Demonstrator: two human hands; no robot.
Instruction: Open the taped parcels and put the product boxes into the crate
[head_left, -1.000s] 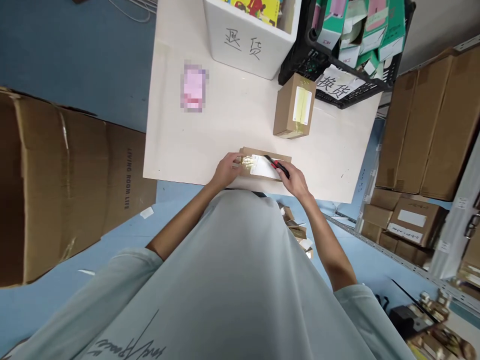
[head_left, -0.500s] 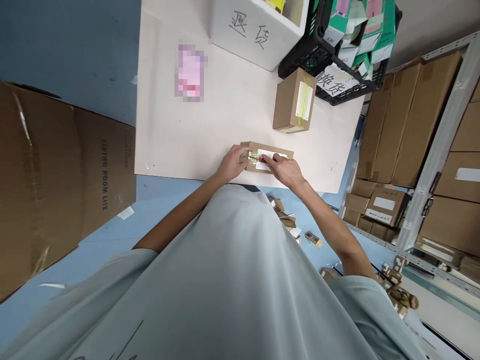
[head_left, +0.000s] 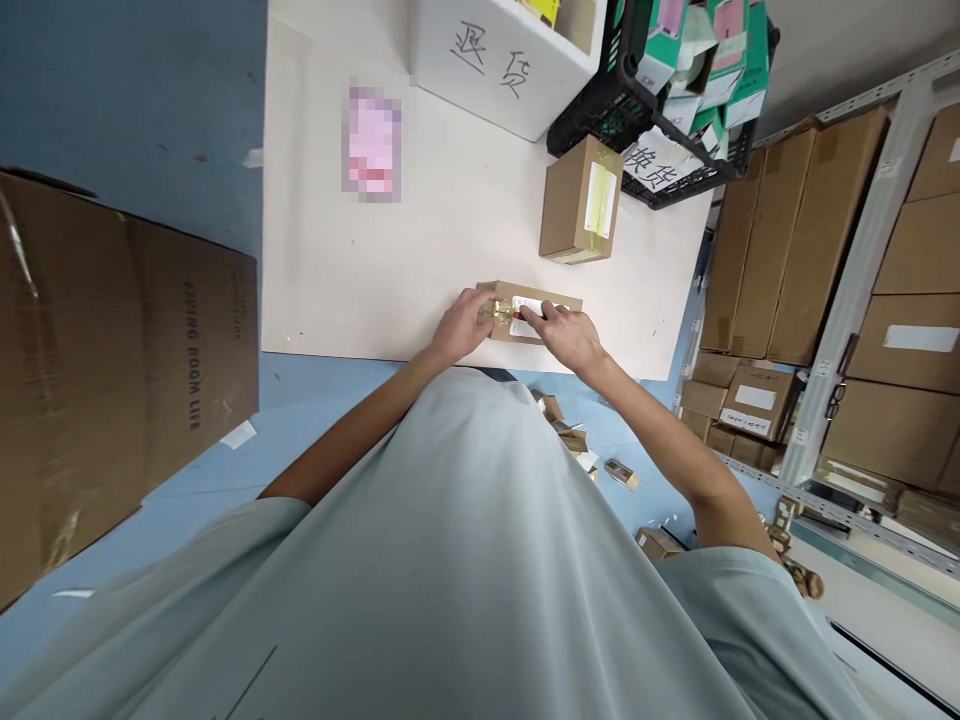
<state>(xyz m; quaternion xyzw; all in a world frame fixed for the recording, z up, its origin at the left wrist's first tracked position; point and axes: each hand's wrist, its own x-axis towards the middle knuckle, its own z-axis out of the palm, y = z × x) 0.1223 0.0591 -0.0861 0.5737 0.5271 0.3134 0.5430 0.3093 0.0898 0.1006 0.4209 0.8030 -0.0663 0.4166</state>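
1 box [head_left: 526, 301] lies between both hands [head_left: 461, 326] [head_left: 571, 338].

Free rm on table [head_left: 450, 220] btwn pink item [head_left: 373, 140] & upright ctn [head_left: 562, 210]; wht bin [head_left: 480, 80], blk crate [head_left: 601, 120] block beyond.

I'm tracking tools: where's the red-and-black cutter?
In the head view, the cutter is in the right hand, over the low cardboard box, near the left hand.

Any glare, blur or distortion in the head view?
Head view: glints on the tape beside the left hand; pink patch pixelated; shelf post slanted, perhaps partly lens distortion; right hand fairly sharp, cutter mostly hidden beneath it.
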